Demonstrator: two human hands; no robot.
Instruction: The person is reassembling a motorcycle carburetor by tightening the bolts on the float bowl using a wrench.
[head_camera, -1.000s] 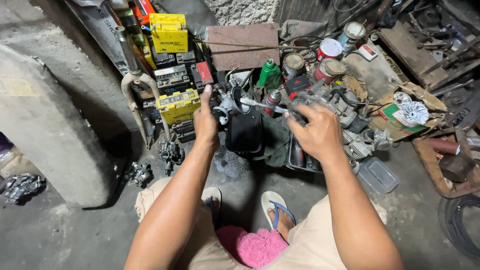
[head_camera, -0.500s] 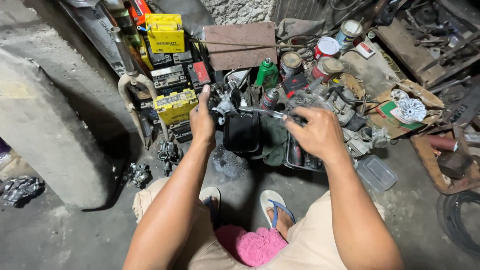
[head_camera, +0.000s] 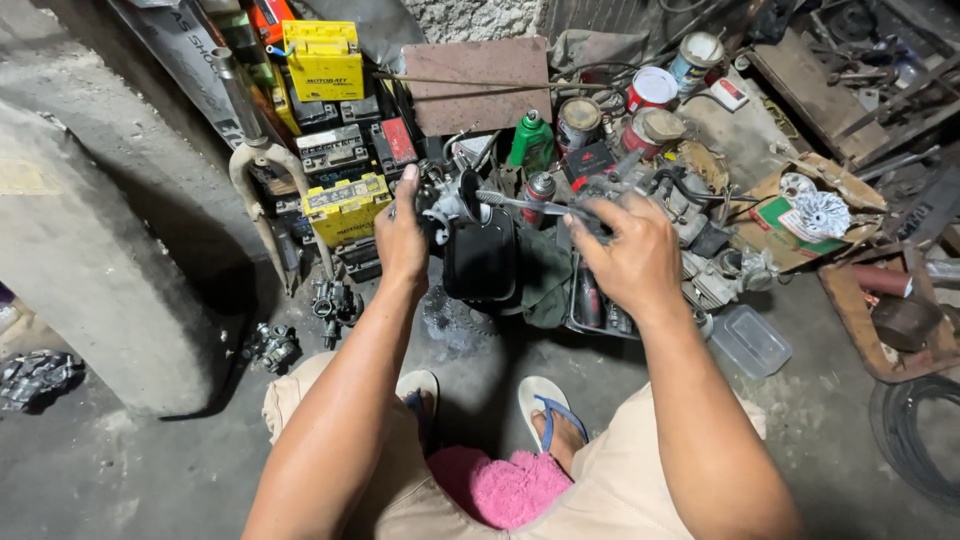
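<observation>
My left hand (head_camera: 402, 232) grips a small metal engine part, a carburetor (head_camera: 445, 200), held above a black container (head_camera: 480, 255). My right hand (head_camera: 628, 252) is closed on the handle of a long metal tool, a screwdriver (head_camera: 525, 204), whose shaft runs left to the carburetor and touches it. Both forearms reach forward from my lap. My feet in blue-strapped sandals (head_camera: 548, 405) rest on the concrete floor below the hands, and a pink cloth (head_camera: 505, 487) lies between my knees.
Yellow and black batteries (head_camera: 345, 205) are stacked at the back left beside a fork leg (head_camera: 250, 160). Paint cans (head_camera: 652, 90), a green bottle (head_camera: 530, 140), engine parts, a tray of tools (head_camera: 600, 310), a clear plastic box (head_camera: 748, 340) and a concrete pillar (head_camera: 80, 260) surround me.
Both hands keep their grip; the view has shifted slightly and the hands with carburetor and screwdriver sit a little higher and closer together.
</observation>
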